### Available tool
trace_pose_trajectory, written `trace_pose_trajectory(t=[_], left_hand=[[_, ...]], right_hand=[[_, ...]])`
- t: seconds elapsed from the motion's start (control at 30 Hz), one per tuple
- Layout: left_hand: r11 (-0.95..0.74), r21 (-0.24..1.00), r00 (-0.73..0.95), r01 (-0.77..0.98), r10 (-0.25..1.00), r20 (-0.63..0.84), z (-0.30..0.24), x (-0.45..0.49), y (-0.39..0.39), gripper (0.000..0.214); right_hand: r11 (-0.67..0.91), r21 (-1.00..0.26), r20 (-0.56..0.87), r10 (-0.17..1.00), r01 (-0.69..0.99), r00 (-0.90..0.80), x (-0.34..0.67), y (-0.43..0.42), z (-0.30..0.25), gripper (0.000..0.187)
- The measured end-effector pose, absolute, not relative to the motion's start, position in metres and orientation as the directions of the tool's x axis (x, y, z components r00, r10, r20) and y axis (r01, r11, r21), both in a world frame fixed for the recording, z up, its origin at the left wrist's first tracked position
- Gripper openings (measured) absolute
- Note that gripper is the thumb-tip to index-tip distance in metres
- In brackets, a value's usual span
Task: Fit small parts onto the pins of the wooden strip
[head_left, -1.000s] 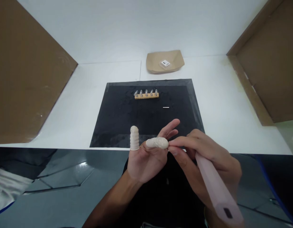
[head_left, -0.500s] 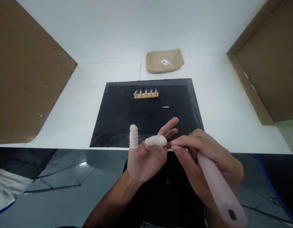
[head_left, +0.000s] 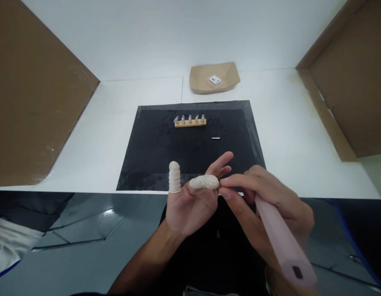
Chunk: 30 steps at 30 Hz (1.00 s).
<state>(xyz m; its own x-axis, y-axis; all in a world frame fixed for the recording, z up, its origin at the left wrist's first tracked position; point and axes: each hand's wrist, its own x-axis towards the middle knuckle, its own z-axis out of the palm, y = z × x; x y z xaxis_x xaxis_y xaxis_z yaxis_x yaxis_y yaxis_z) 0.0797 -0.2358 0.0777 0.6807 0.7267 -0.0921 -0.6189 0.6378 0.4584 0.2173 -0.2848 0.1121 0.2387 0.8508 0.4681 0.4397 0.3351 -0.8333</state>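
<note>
No text, number or brand can be read anywhere in my view. The small white label point(head_left: 214, 79) lying in the brown paper tray point(head_left: 198, 84) carries a black mark, but it is too small to make out as characters. The pink tool point(head_left: 279, 238) gripped in my right hand point(head_left: 270, 201) shows a dark rectangle point(head_left: 297, 272) on its near end, which is blurred and has no legible marking.

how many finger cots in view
2. One finger cot covers the left hand's thumb, the other its forefinger, whose tip the right hand, holding a pink tool, touches. Curled fingers may hide more.
</note>
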Motion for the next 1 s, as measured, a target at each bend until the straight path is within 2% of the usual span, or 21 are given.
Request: trace_pose_trajectory(t=[0.33, 0.57, 1.0], left_hand=[[0.64, 0.491, 0.685, -0.591, 0.72, -0.115, 0.077, 0.0805, -0.2361, 0.099], [0.647, 0.492, 0.681, -0.582, 0.719, -0.139, 0.076, 0.0788, -0.2365, 0.101], [0.636, 0.465, 0.673, -0.616, 0.732, -0.11, 0.0796, 0.0788, -0.2338, 0.106]], right_hand=[[0.31, -0.84, 0.441, 0.868, 0.445, 0.229, 0.2193, -0.2851, 0.1108, 0.011], [0.302, -0.829, 0.435, 0.876, 0.47, 0.206, 0.2197, -0.286, 0.1168, 0.001], [0.305, -0.825, 0.444, 0.87, 0.477, 0.213, 0.2221, -0.2863, 0.1145, 0.003]])
